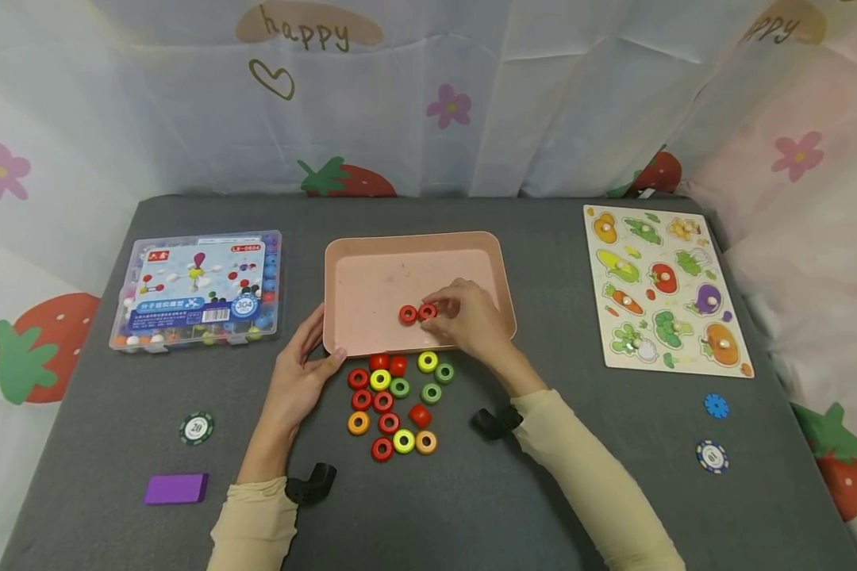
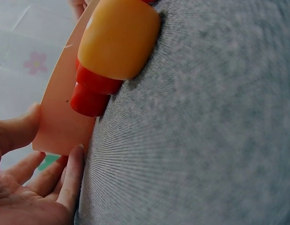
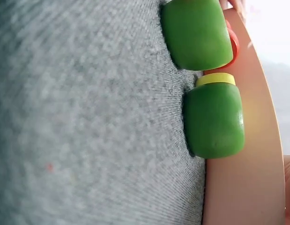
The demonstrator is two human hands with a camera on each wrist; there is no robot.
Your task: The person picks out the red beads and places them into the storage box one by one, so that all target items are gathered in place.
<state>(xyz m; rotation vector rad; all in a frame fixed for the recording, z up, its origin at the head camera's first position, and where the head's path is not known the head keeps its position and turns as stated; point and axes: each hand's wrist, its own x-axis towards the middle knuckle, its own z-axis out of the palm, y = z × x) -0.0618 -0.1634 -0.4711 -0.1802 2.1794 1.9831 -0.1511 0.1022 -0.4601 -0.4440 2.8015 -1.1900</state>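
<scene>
A pink tray [image 1: 360, 270] lies mid-table in the head view. My left hand [image 1: 300, 377] holds its near left corner, the thumb at the front rim and the fingers along the left side. Inside the tray, my right hand [image 1: 471, 317] pinches a red bead [image 1: 427, 312] between thumb and fingertips. Another red bead [image 1: 408, 315] sits just left of it. In front of the tray stand several loose beads: red [image 1: 382, 450], a yellow bead [image 1: 403, 441], a green bead [image 1: 432, 393] and an orange bead [image 1: 359, 423]. The wrist views show an orange bead [image 2: 119, 40] and a green bead [image 3: 214, 121] close up.
A clear boxed model set [image 1: 200, 289] is at the left, a vegetable puzzle board [image 1: 667, 289] at the right. A green chip [image 1: 197, 428] and purple block [image 1: 175, 488] lie near left; a blue flower-shaped piece [image 1: 716, 406] and dark blue chip [image 1: 712, 457] near right.
</scene>
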